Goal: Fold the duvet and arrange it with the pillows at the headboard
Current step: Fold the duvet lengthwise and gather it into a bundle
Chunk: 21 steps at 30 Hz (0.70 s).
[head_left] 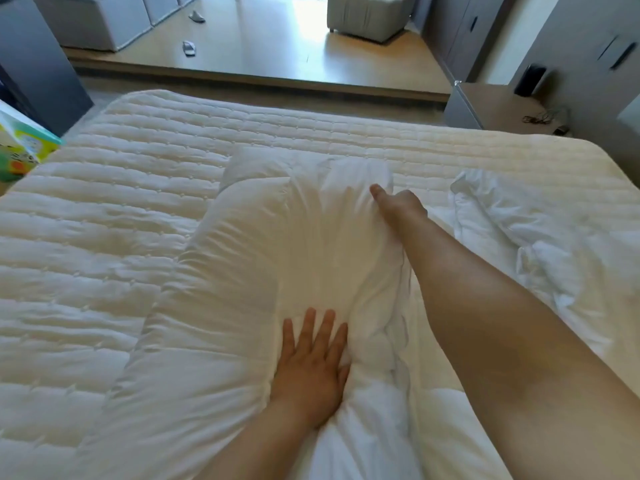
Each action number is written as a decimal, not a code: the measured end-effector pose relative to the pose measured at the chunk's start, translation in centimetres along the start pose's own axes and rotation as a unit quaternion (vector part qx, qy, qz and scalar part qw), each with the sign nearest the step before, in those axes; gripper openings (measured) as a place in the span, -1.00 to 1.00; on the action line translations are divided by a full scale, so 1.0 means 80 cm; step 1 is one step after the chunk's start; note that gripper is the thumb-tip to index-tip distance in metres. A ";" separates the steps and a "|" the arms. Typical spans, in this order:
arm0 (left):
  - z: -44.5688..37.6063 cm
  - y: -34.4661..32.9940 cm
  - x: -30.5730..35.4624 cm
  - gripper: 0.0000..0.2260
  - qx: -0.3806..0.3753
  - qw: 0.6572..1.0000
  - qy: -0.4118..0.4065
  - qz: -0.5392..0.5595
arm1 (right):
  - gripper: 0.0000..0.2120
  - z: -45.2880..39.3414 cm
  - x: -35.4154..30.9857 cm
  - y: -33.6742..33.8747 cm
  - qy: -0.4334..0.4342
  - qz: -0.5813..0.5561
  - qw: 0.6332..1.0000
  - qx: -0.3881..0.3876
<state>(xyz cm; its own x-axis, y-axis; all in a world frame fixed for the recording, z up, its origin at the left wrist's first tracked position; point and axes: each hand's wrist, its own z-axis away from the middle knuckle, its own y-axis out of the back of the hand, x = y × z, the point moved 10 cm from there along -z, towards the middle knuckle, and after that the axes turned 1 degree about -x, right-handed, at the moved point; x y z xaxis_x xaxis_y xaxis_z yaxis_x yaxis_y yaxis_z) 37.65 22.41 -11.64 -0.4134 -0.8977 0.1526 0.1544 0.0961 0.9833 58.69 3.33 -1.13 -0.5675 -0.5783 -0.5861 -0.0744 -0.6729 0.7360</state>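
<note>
The long white duvet (277, 271) lies on the bed (104, 202) pointing to 12 o'clock, the left hand (311, 365) pressing flat near us, the right hand (398, 206) grabbing its far end

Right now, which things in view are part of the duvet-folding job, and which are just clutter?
Part of the job:
- duvet, bunched lengthwise on the mattress pad
- left hand, pressing flat on it
- right hand, gripping its far end
- loose white bedding at right, possibly a pillow; cannot tell

Lying about:
- colourful box
- slippers on the floor
- ottoman
- cables
</note>
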 end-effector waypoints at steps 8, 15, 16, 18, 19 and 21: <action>-0.017 -0.024 -0.004 -0.48 -0.005 1.000 0.013 0.017 | -0.91 -0.014 -0.004 0.036 0.100 -0.205 0.959 0.169; -0.021 -0.034 -0.008 -0.49 -0.029 0.999 0.009 0.016 | -0.17 0.010 0.086 -0.009 -0.038 -0.196 0.979 0.035; -0.021 -0.024 -0.010 -0.46 -0.026 0.999 0.017 0.026 | -0.09 0.029 0.095 -0.026 -0.036 -0.243 0.969 -0.010; -0.014 0.006 0.000 -0.34 -0.014 0.995 0.029 0.099 | -0.05 0.064 0.105 -0.062 -0.035 -0.276 0.957 -0.083; -0.008 0.020 0.014 -0.29 -0.008 0.989 0.024 0.143 | -0.12 0.070 0.104 -0.072 -0.025 -0.271 0.957 -0.096; 0.010 0.039 0.056 -0.30 -0.010 0.981 -0.011 0.194 | -0.41 0.067 0.086 -0.070 -0.003 -0.269 0.959 -0.086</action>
<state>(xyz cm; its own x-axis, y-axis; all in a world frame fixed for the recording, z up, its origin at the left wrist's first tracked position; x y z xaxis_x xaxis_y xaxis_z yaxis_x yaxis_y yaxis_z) 35.59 19.03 -7.80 -0.3398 -0.7849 0.5181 0.3215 0.4208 0.8483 50.82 5.56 -7.48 -0.4896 -0.1245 -0.8630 -0.2218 -0.9394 0.2614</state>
